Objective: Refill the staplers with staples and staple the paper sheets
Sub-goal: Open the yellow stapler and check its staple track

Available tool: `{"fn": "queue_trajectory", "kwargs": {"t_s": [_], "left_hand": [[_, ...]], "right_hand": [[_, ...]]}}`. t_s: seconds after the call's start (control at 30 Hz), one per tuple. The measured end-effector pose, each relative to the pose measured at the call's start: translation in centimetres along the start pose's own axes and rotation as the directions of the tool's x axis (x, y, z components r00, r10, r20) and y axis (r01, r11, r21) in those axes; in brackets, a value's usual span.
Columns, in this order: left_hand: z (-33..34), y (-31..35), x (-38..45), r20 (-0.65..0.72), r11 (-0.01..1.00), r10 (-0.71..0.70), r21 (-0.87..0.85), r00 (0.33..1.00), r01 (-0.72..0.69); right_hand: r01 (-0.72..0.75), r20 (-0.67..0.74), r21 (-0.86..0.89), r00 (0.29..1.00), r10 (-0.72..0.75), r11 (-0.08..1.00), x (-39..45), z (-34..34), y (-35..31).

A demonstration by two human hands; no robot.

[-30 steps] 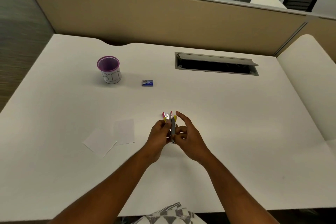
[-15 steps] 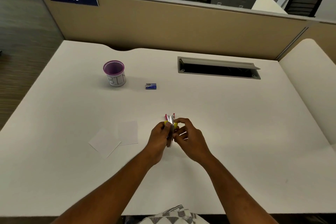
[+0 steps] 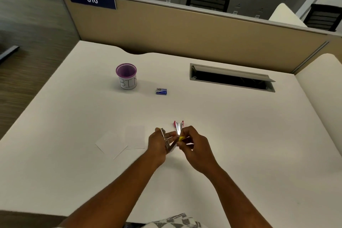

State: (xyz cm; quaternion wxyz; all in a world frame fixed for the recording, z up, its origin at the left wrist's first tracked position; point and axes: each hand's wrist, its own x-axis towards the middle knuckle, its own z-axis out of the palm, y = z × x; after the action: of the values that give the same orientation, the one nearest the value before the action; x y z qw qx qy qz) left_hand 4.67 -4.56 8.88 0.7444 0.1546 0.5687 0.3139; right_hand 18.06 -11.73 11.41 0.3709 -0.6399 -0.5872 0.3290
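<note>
A small yellow stapler (image 3: 171, 143) is spread open between both hands above the white desk (image 3: 240, 135). My left hand (image 3: 158, 144) grips its metal magazine arm, which points up and left. My right hand (image 3: 194, 144) pinches the yellow end. A pink stapler (image 3: 178, 126) lies opened on the desk just beyond my fingers. A small blue staple box (image 3: 161, 91) sits farther back. Two white paper sheets (image 3: 125, 140) lie side by side left of my left hand.
A purple-rimmed cup labelled BIN (image 3: 126, 77) stands at the back left. A recessed cable slot (image 3: 231, 77) opens at the back right. A tan partition (image 3: 185, 31) closes the far edge of the desk.
The yellow stapler was held closed and upright; it has now been swung open, its metal arm tipped to the left. The pink stapler stays on the desk. The camera tilted up.
</note>
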Motion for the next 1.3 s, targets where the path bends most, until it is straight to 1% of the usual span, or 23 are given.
{"fn": "queue_trajectory", "kwargs": {"t_s": [0.03,0.07,0.13,0.23,0.3,0.37,0.47,0.53,0.67,0.8,0.87,0.9,0.97,1.03,1.07,1.1,1.17,1.23,1.3], "left_hand": [[-0.5,0.8,0.5,-0.023,0.992,-0.023,-0.123,0.999,0.020],[-0.9,1.5,0.9,-0.028,0.984,-0.015,-0.181,0.999,0.010],[-1.2,2.7,1.4,-0.010,0.971,0.004,-0.238,1.000,-0.006],[-1.1,3.4,1.5,0.102,0.938,0.005,-0.346,0.995,0.031],[-1.1,3.7,1.6,0.154,0.911,0.020,-0.409,0.988,0.045],[-1.1,3.8,1.6,0.184,0.898,0.016,-0.435,0.983,0.066],[-0.8,3.9,1.4,0.208,0.907,-0.003,-0.411,0.978,0.091],[-0.8,3.9,1.5,0.216,0.916,-0.002,-0.391,0.976,0.088],[-0.3,3.7,1.0,0.230,0.950,0.007,-0.306,0.973,0.066],[0.4,3.6,0.1,0.250,0.976,-0.001,-0.210,0.968,0.055],[0.8,3.4,-0.3,0.243,0.985,-0.015,-0.162,0.970,0.056],[1.0,3.2,-0.4,0.240,0.988,-0.021,-0.142,0.970,0.056],[1.4,2.9,-0.6,0.241,0.993,-0.026,-0.107,0.970,0.053],[1.6,2.7,-0.8,0.259,0.995,-0.029,-0.088,0.965,0.053],[1.7,2.6,-0.9,0.270,0.996,-0.024,-0.079,0.962,0.047],[1.7,2.5,-1.1,0.277,0.997,-0.015,-0.068,0.961,0.036],[1.8,2.4,-1.4,0.271,0.998,-0.004,-0.056,0.962,0.020],[1.9,2.3,-1.6,0.264,0.997,-0.004,-0.076,0.965,0.025],[1.9,2.3,-1.8,0.260,0.996,-0.002,-0.088,0.966,0.025]], "right_hand": [[0.015,0.004,-0.006,1.000,-0.015,1.000,-0.4,0.1,0.0],[0.023,0.007,-0.016,1.000,-0.023,1.000,-0.9,0.3,0.1],[0.016,0.007,-0.012,1.000,-0.016,1.000,-1.6,0.5,0.4],[-0.023,0.000,0.005,1.000,0.023,1.000,-2.0,0.5,1.1],[-0.031,0.036,-0.006,0.999,0.032,0.999,-1.9,0.5,1.1],[-0.048,0.071,-0.031,0.996,0.050,0.998,-1.7,0.5,1.1],[-0.093,0.068,-0.028,0.993,0.095,0.995,-1.5,0.7,1.5],[-0.134,0.031,-0.017,0.990,0.134,0.991,-1.4,0.7,1.9],[-0.211,-0.104,0.034,0.971,0.213,0.977,-0.6,0.4,2.1],[-0.178,-0.249,0.083,0.949,0.193,0.981,1.1,0.3,0.6],[-0.184,-0.326,0.154,0.918,0.225,0.971,1.8,0.4,-0.1],[-0.203,-0.347,0.217,0.898,0.270,0.955,2.2,0.5,-0.4],[-0.284,-0.313,0.374,0.857,0.408,0.883,3.0,0.8,-0.9],[-0.392,-0.190,0.495,0.822,0.537,0.775,3.7,1.3,-1.2],[-0.437,-0.122,0.528,0.810,0.574,0.729,3.9,1.6,-1.3],[-0.465,-0.068,0.553,0.802,0.594,0.691,4.1,1.9,-1.4],[-0.486,-0.018,0.592,0.790,0.613,0.643,4.2,2.5,-1.6],[-0.490,-0.018,0.598,0.783,0.621,0.635,4.1,3.2,-1.7],[-0.469,-0.043,0.590,0.794,0.606,0.657,3.9,3.7,-1.8]]}}
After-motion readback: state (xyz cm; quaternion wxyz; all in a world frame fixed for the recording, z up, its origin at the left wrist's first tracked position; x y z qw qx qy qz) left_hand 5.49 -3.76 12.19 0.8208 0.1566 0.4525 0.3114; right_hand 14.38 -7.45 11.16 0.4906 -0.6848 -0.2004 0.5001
